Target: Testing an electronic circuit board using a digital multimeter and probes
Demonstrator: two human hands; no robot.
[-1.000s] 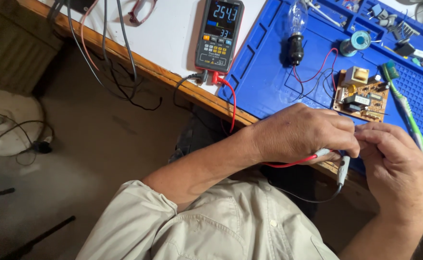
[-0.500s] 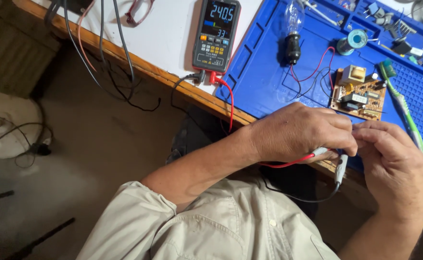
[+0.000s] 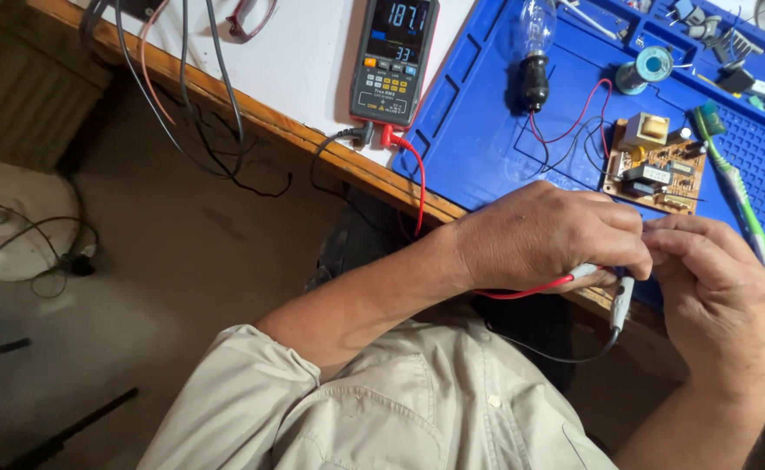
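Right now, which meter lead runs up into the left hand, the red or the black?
The red lead: it disappears under the left hand. The black lead hangs below, ending in a pale clip by the right hand.

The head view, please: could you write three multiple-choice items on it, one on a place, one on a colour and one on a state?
1. Where is the circuit board?
A. on the blue mat
B. on the floor
C. on the multimeter

2. What colour is the lead under the left hand?
A. green
B. red
C. yellow

3. What state is the multimeter's screen in?
A. dark
B. cracked
C. lit, showing digits

Answers: 1 A, the board lies on the mat beside the toothbrush. 2 B, a red lead runs out from under that hand. 3 C, bright digits show on the screen.
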